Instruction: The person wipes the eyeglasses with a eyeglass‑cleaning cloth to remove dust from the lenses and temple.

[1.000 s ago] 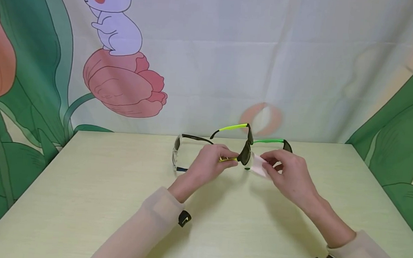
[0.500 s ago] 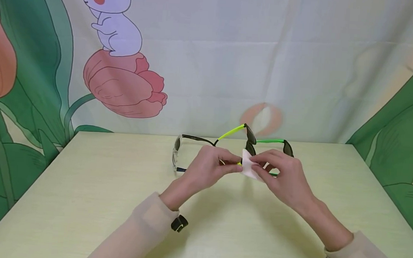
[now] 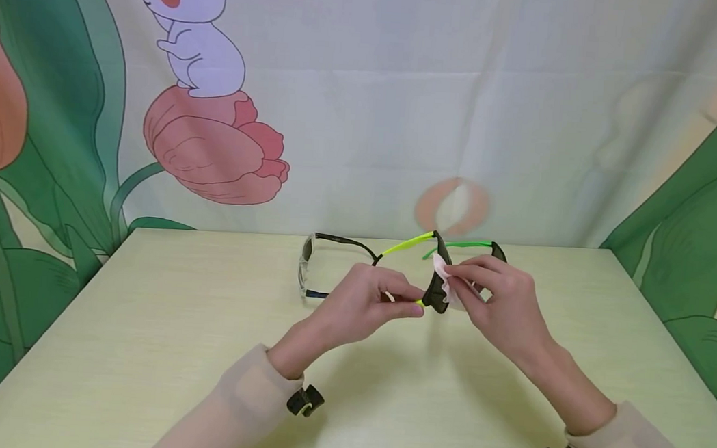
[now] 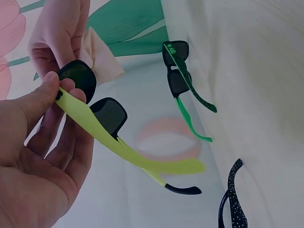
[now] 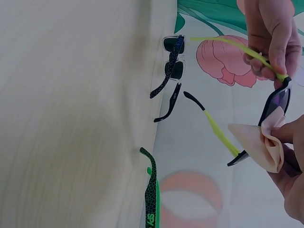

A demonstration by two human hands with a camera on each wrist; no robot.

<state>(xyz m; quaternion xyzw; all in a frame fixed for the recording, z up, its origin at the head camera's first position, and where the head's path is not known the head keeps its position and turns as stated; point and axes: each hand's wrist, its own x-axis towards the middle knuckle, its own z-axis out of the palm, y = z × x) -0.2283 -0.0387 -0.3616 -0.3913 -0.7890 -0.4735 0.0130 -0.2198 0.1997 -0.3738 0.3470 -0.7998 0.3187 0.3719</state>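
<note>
My left hand [image 3: 369, 300] pinches a pair of sunglasses [image 4: 109, 116] by the hinge end of one yellow-green temple, holding them above the table. They have dark lenses in a black front, and both temples are unfolded. In my right hand [image 3: 502, 298] a pale pink cleaning cloth [image 5: 259, 145] is pinched between thumb and fingers. The cloth lies against the front, folded over part of a lens in the right wrist view. My right fingers are partly hidden behind the sunglasses in the left wrist view.
Sunglasses with a clear frame and dark temples [image 3: 305, 265] stand on the table [image 3: 203, 351] to the left. Green-templed sunglasses [image 4: 178, 71] stand to the right, partly behind my right hand in the head view. A printed curtain [image 3: 365, 115] hangs behind the table.
The sunglasses have tipped and shifted slightly right and lower with my left hand. The cloth, first beside the front, has come over it and now sits bunched against the lens.
</note>
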